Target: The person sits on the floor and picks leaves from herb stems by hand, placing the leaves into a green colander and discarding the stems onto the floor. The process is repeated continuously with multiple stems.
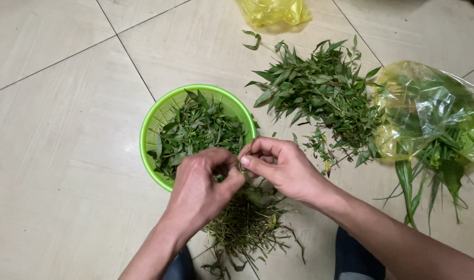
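Both hands are meeting over the near rim of a green basket that is lying on the tiled floor: the left hand and right hand are each pinching 1 small herb sprig between closed fingertips. Stripped stems are piling just below the hands, and leafy sprigs are lying beside a yellow bag.
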